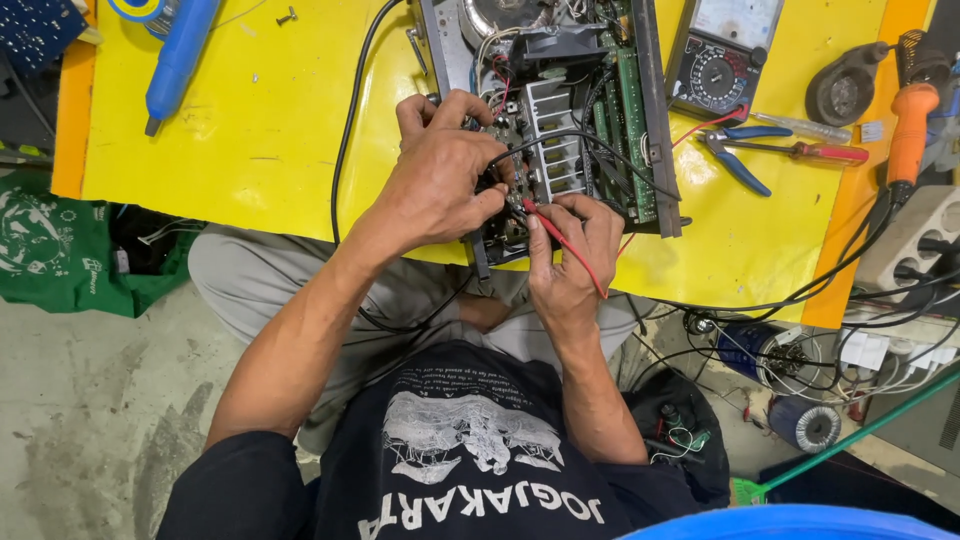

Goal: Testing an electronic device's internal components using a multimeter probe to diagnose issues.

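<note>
Amp chassis (560,110), opened, sat at far centre of the yellow table (260,140). I saw right hand (570,265) pinching red probe (560,240) on its near edge; left hand (440,180) closed on black probe (500,160), w/ analog meter (722,55) to the right.

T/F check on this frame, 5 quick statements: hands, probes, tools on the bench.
1. The right hand holds a red probe against the opened chassis. True.
2. The left hand rests flat on the yellow table, away from the chassis. False: it is over the chassis, fingers at the circuit board.
3. An analog multimeter lies right of the chassis. True.
4. The blue-handled pliers are in the left hand. False: they lie on the table near the multimeter.
5. The blue tool lies at the table's upper left, untouched. True.
</note>
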